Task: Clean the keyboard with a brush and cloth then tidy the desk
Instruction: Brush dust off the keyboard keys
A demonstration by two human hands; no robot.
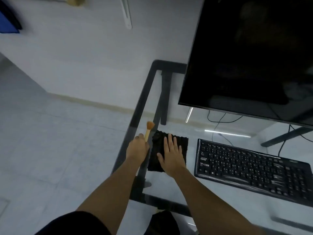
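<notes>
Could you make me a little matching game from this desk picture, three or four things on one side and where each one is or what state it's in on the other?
Things:
1. Small wooden-handled brush with orange bristles
2. Black square cloth
3. Black computer keyboard
4. Large black monitor

States:
A. Switched off, screen dark
B. Lying flat under the right hand
C. Held in the left hand
D. Covered in clear plastic film

Pairs: 1-C, 2-B, 3-D, 4-A

Glass desk [169,187], fuzzy blk cloth [156,150]
</notes>
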